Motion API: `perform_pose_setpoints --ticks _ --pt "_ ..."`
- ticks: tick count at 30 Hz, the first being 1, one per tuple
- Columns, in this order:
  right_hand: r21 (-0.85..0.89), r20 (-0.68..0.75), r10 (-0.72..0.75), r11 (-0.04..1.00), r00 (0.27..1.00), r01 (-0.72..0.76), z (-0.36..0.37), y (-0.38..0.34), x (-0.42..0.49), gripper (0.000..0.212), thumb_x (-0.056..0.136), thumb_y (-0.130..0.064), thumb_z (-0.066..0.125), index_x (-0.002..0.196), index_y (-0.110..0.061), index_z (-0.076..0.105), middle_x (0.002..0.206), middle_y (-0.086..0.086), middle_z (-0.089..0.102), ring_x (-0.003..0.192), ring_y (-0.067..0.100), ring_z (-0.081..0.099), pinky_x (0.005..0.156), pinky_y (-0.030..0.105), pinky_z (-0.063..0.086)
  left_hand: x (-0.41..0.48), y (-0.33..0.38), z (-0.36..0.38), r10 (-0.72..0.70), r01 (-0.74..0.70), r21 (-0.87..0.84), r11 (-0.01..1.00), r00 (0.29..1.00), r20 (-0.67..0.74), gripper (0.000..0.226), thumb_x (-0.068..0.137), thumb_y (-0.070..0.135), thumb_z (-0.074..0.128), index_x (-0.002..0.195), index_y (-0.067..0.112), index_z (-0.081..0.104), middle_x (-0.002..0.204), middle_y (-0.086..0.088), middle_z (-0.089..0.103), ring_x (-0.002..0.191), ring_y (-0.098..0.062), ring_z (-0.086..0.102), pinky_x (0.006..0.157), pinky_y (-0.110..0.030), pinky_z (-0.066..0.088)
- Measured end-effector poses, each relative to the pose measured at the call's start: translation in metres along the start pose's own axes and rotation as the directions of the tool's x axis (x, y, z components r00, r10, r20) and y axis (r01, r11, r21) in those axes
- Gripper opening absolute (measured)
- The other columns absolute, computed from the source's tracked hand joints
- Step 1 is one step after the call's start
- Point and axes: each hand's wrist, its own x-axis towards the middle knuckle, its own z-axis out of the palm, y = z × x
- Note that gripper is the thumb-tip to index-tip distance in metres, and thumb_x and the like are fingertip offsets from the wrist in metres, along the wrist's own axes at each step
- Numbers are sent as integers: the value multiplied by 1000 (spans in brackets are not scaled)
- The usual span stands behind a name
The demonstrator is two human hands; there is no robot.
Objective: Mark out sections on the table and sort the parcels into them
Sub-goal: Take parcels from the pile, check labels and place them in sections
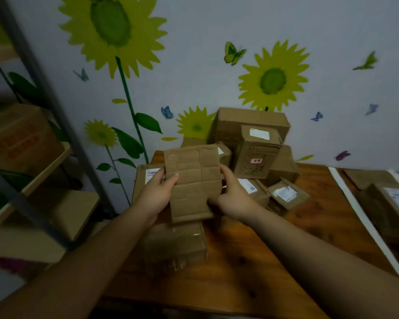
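Parcel (194,180) of flat creased cardboard is held above the pile (251,146), pinched on its long edges by the left grip (158,192) and right grip (233,194). Its long axis runs away from the person. White strip (366,226) on the worktop (251,261) lies beyond the right grip, the nearer one.

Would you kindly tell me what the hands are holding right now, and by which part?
Both hold one flat cardboard piece: the left hand grips its left edge, and the right hand grips its right edge, lower down.
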Motion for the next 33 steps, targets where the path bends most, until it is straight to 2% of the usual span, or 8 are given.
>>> perform_pose_setpoints --ticks 3,7,14,15,18,21,25,33 --pt "144 -137 113 985 984 -93 -13 -8 -23 46 89 -44 59 126 -26 40 114 -3 55 103 14 56 92 33 46 -21 9 9 -3 6 -44 999 998 66 36 97 48 38 125 29 50 113 5 63 105 -16 59 92 -42 50" --pt "257 -235 239 950 942 -177 -40 -16 -51 68 83 -78 25 128 -35 50 127 -3 56 118 22 51 103 49 40 -42 23 25 -49 66 -166 984 993 108 55 93 61 31 128 23 49 124 -5 59 116 -24 55 96 -52 44" --pt "244 -312 179 964 933 -104 -105 4 -103 33 95 -50 44 111 -22 50 111 4 58 94 17 57 86 38 51 -86 48 89 98 -85 -60 995 963 252 33 98 19 43 127 35 46 100 -8 62 97 -14 58 61 -26 40" --pt "252 -322 182 962 929 -101 -117 9 -111 32 94 -53 43 108 -25 50 109 1 58 94 16 57 86 39 51 -93 51 101 108 -92 -75 993 959 262 34 98 18 42 129 33 47 113 -20 53 102 -18 58 60 -27 41" --pt "258 -361 178 962 916 -86 -153 25 -137 27 93 -54 43 97 -28 51 105 -1 59 98 18 58 89 45 51 -111 56 143 109 -83 -113 990 961 252 25 100 33 38 119 27 54 111 -1 62 101 -18 59 72 -33 50" --pt "331 -317 171 942 933 -60 -190 45 -165 13 94 -29 50 104 -20 49 109 3 58 102 20 57 85 41 52 -127 53 188 114 -108 -38 993 967 228 12 98 28 43 100 24 54 105 -2 61 89 -16 58 78 -37 45" --pt "329 -317 107 944 942 3 -231 71 -197 52 77 9 60 119 -18 46 115 2 59 109 20 58 70 30 54 -144 47 237 172 -163 -57 985 955 242 47 81 -5 57 121 19 50 119 -4 59 103 -19 59 74 -30 49" --pt "277 -379 -66 943 923 182 -276 81 -251 68 78 13 61 122 -34 41 121 -12 52 121 16 50 93 47 52 -191 49 290 302 -267 -162 950 920 249 64 77 -20 49 122 26 46 120 1 59 118 -15 55 83 -32 51"
